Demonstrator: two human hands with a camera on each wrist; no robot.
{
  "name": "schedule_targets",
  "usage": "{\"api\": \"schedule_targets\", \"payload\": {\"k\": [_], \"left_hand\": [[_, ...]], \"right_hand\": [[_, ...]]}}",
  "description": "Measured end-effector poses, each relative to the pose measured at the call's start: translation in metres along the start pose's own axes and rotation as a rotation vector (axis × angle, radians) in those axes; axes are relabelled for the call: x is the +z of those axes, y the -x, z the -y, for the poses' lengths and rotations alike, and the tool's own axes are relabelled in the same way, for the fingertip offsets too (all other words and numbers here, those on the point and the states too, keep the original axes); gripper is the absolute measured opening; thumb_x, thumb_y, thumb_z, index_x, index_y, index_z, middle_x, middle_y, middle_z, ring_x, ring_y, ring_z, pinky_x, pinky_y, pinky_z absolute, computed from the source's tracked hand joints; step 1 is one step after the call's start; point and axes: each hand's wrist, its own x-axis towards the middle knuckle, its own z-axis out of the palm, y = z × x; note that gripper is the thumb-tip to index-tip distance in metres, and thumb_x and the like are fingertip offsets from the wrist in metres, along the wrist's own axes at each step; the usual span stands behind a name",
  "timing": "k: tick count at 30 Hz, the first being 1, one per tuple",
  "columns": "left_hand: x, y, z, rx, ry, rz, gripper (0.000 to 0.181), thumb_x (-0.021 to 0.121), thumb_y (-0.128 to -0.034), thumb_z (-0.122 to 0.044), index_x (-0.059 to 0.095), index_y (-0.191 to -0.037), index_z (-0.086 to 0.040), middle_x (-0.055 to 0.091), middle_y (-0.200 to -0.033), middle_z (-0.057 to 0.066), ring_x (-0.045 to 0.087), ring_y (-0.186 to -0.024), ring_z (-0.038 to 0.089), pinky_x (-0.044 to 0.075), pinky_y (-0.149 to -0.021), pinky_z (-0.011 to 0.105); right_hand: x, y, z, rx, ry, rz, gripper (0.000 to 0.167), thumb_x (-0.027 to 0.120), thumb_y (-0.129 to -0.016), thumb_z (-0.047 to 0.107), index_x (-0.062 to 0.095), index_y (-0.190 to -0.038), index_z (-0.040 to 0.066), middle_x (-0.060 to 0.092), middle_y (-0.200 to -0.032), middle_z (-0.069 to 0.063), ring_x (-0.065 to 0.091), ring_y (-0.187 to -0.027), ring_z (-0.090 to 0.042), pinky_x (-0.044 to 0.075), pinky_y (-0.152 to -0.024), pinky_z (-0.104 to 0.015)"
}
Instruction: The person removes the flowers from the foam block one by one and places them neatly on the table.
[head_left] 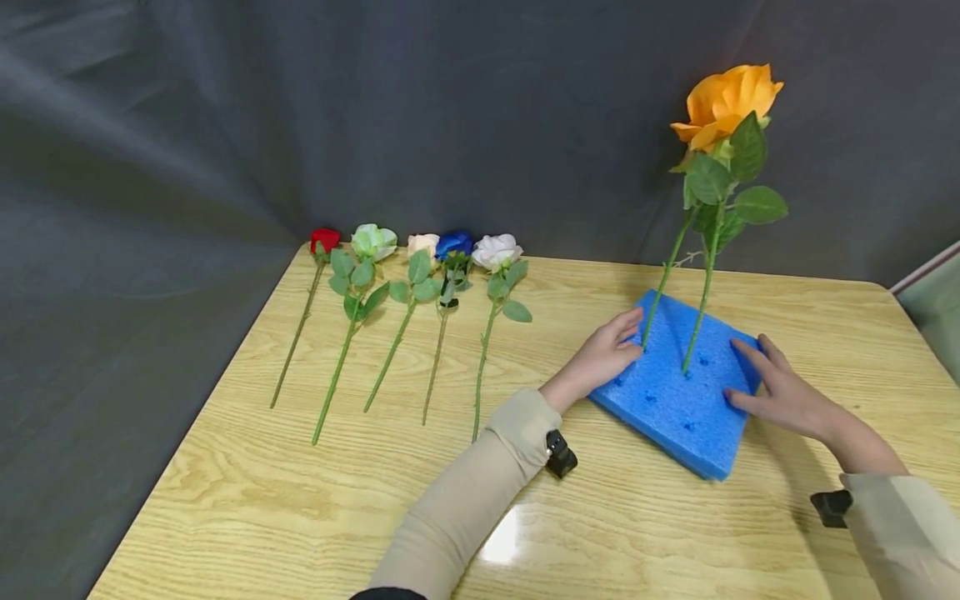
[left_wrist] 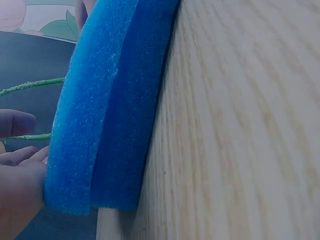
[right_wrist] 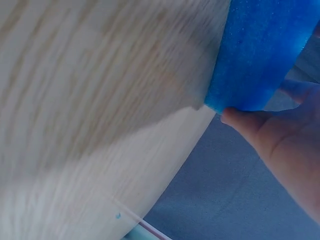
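A blue foam block lies flat on the table, turned at an angle, with several small holes in its top. Two green stems stand upright in it; an orange rose tops them, and overlap hides whether there is a second bloom. My left hand rests at the block's left corner, thumb and fingers near the left stem without visibly curling round it. On the other side, my right hand has its fingers spread over the block's right edge. In the right wrist view, one fingertip touches the foam's lower corner.
Left of the block lie a red rose, a pale green rose, a cream rose, a blue rose and a white rose, stems toward me. A dark curtain hangs behind the wooden table.
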Motion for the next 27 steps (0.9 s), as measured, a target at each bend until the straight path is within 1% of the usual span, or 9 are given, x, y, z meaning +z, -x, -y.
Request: {"api": "schedule_targets", "payload": {"k": [3,7,12,16,23,24,27], "left_hand": [[0.001,-0.001,0.000,-0.002,-0.014,0.006,0.057,0.042,-0.0976,-0.003,0.025,-0.151,-0.008,0.030,-0.157,0.009,0.031,-0.144,0.020,0.032,-0.113,0.017],[0.002,0.000,-0.002,-0.025,-0.040,0.005,0.056,0.043,-0.0975,-0.004,0.028,-0.151,-0.008,0.034,-0.154,0.010,0.036,-0.142,0.021,0.035,-0.111,0.017],[0.003,-0.001,-0.002,-0.040,-0.054,-0.006,0.054,0.046,-0.0980,-0.006,0.031,-0.150,-0.010,0.039,-0.152,0.009,0.041,-0.138,0.021,0.038,-0.108,0.017],[0.004,-0.002,-0.001,-0.054,-0.062,-0.017,0.053,0.047,-0.0985,-0.007,0.032,-0.149,-0.011,0.041,-0.150,0.008,0.044,-0.136,0.021,0.041,-0.105,0.016],[0.005,-0.002,-0.001,-0.055,-0.064,-0.026,0.050,0.048,-0.0988,-0.009,0.035,-0.148,-0.010,0.044,-0.147,0.009,0.048,-0.132,0.022,0.044,-0.098,0.014],[0.005,-0.001,-0.001,-0.054,-0.064,-0.025,0.050,0.047,-0.0990,-0.009,0.035,-0.147,-0.010,0.045,-0.147,0.010,0.049,-0.131,0.022,0.045,-0.097,0.014],[0.005,-0.001,-0.001,-0.051,-0.050,-0.031,0.048,0.047,-0.0998,-0.011,0.036,-0.147,-0.009,0.046,-0.145,0.011,0.050,-0.129,0.023,0.047,-0.091,0.014]], "right_hand": [[-0.001,-0.004,-0.002,-0.009,-0.005,-0.014,0.080,0.054,-0.095,0.023,0.004,-0.148,-0.011,-0.015,-0.147,-0.044,-0.001,-0.129,-0.070,0.019,-0.093,-0.081],[-0.001,-0.010,-0.006,-0.026,-0.006,-0.038,0.079,0.057,-0.092,0.018,0.009,-0.148,-0.011,-0.011,-0.148,-0.044,0.003,-0.130,-0.069,0.020,-0.094,-0.080],[-0.003,-0.013,-0.008,-0.049,0.016,-0.072,0.075,0.059,-0.091,0.016,0.017,-0.147,-0.010,-0.005,-0.150,-0.042,0.009,-0.130,-0.068,0.022,-0.093,-0.080],[-0.003,-0.014,-0.012,-0.094,0.031,-0.118,0.066,0.058,-0.093,0.016,0.026,-0.145,-0.009,0.004,-0.151,-0.041,0.014,-0.129,-0.067,0.026,-0.091,-0.078],[-0.005,-0.015,-0.014,-0.141,0.079,-0.240,0.041,0.055,-0.097,0.012,0.049,-0.132,-0.008,0.028,-0.146,-0.037,0.032,-0.122,-0.064,0.034,-0.087,-0.071],[-0.005,-0.016,-0.015,-0.154,0.093,-0.250,0.040,0.054,-0.097,0.011,0.050,-0.132,-0.007,0.030,-0.146,-0.036,0.035,-0.121,-0.062,0.038,-0.089,-0.065],[-0.005,-0.017,-0.016,-0.198,0.083,-0.234,0.040,0.049,-0.099,0.009,0.047,-0.136,-0.006,0.030,-0.148,-0.034,0.033,-0.125,-0.062,0.036,-0.092,-0.064]]}}
